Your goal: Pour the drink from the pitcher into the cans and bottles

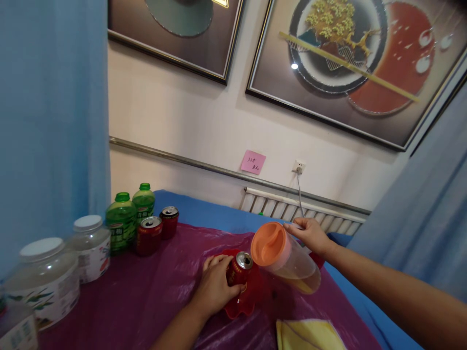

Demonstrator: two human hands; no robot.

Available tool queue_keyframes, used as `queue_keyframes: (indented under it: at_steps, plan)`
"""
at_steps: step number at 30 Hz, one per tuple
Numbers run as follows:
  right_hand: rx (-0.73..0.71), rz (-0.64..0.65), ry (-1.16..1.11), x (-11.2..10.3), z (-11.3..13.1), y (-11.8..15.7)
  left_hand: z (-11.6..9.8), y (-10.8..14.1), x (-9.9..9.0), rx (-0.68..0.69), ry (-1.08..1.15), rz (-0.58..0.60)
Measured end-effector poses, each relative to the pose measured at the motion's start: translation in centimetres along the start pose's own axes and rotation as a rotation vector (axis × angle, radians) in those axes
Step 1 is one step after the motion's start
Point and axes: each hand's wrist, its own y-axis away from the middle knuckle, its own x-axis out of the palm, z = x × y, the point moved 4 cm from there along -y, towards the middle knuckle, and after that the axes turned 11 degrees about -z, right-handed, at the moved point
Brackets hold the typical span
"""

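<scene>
My left hand (216, 284) is wrapped round a red can (238, 272) with an opened silver top. The can is upright over a red scalloped dish (245, 304). In my right hand (310, 235) is the handle of a clear pitcher (297, 272) with an orange lid. The pitcher is tilted left, its lid close to the top of the can, and some yellowish liquid lies low in it. No stream between pitcher and can can be made out.
Two red cans (149, 238), two green bottles (120, 226) and clear white-lidded jars (47, 282) line the left side. A yellow cloth (308, 335) lies at the front of the purple table cover (146, 301). A radiator (280, 208) stands behind.
</scene>
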Motion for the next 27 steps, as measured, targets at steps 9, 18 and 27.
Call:
queue_keyframes:
  at_steps: [9, 18, 27]
  plan:
    - [-0.002, 0.0, 0.01, -0.13, 0.09, -0.03, -0.14, 0.0, 0.03, -0.007, 0.0, 0.025]
    - [0.004, 0.002, -0.006, -0.2, -0.02, 0.03, -0.15, -0.02, -0.06, 0.004, -0.005, 0.018]
    - [0.006, 0.004, 0.003, -0.22, -0.13, -0.06, -0.03, -0.03, 0.03, 0.014, -0.006, 0.005]
